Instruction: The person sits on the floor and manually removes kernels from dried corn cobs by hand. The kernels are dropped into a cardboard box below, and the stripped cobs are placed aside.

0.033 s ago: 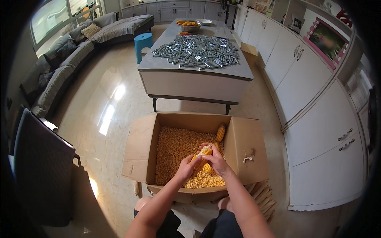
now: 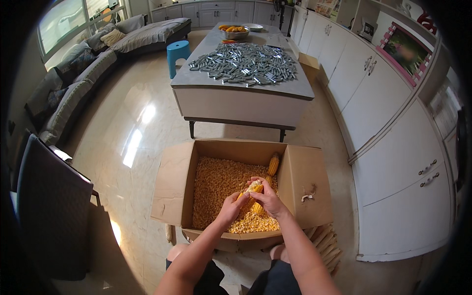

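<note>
Open brown cardboard box (image 2: pixel 306 167) sits on the glossy beige tiled floor (image 2: pixel 108 147), between the person's knees and the white-sided, grey-topped table (image 2: pixel 236 104). Loose yellow corn kernels (image 2: pixel 216 182) cover the box bottom. One yellow ear of corn (image 2: pixel 273 166) leans in the far right corner; more corn under the hands, partly blocked by them. Pale dry scrap (image 2: pixel 308 197) on the right flap. Pale, stripped-looking cobs (image 2: pixel 325 246) piled on the floor, right of the box.

Table carries a wide spread of small grey shiny cylinders (image 2: pixel 246 64), plus a round metal bowl (image 2: pixel 235 36) of orange-yellow items at the far end. Blue plastic stool (image 2: pixel 177 55) just left of it. Dark chair (image 2: pixel 51 206) on the near left, long white cabinets (image 2: pixel 393 191) along the right.

Printed sheets (image 2: pixel 325 7) on the upper right shelf: too small to read.

Pose: both forearms reach forward from the lower edge, converging over the box. Left hand (image 2: pixel 229 207) and right hand (image 2: pixel 268 200) grip a partly stripped yellow corn cob (image 2: pixel 251 189) between them, fingers curled round it, held tilted above the kernels.
</note>
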`<state>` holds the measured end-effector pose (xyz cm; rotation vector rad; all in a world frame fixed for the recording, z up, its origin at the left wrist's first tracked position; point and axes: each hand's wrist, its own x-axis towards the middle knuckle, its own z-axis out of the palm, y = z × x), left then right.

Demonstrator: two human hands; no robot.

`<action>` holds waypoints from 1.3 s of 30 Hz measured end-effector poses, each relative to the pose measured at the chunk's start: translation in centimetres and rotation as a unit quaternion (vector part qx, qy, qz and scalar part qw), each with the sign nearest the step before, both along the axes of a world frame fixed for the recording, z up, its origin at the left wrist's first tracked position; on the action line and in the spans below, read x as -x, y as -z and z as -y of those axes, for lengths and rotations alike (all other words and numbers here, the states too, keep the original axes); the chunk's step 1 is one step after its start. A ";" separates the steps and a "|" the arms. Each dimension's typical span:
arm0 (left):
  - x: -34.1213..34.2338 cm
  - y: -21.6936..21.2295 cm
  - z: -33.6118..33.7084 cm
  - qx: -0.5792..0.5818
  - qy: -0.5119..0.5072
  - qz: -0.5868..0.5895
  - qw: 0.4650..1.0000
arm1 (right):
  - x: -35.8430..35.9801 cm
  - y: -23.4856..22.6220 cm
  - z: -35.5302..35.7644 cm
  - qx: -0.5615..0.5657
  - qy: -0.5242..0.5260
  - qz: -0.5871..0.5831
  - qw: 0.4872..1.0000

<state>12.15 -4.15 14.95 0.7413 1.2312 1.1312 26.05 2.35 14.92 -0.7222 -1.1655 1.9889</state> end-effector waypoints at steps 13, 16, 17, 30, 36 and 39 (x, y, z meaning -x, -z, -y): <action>-0.7 -0.1 0.1 -0.020 0.011 -0.131 0.991 | 1.9 0.8 1.4 -0.104 0.144 0.144 0.974; -1.0 1.0 0.0 -0.039 0.008 -0.116 0.993 | 1.9 0.5 1.2 -0.111 0.159 0.177 0.965; -1.0 1.1 -0.2 -0.011 0.011 -0.092 0.996 | 1.8 0.7 1.0 -0.119 0.162 0.188 0.961; -0.8 1.1 -0.1 0.009 0.031 -0.105 0.994 | 1.1 1.6 0.5 -0.103 0.138 0.187 0.967; 0.0 0.9 -0.2 0.046 0.013 0.018 0.999 | 0.5 0.8 0.0 0.046 0.073 0.026 0.996; -0.4 1.5 -0.2 0.010 0.012 -0.047 0.999 | 0.5 2.2 -0.1 -0.031 0.101 0.076 0.991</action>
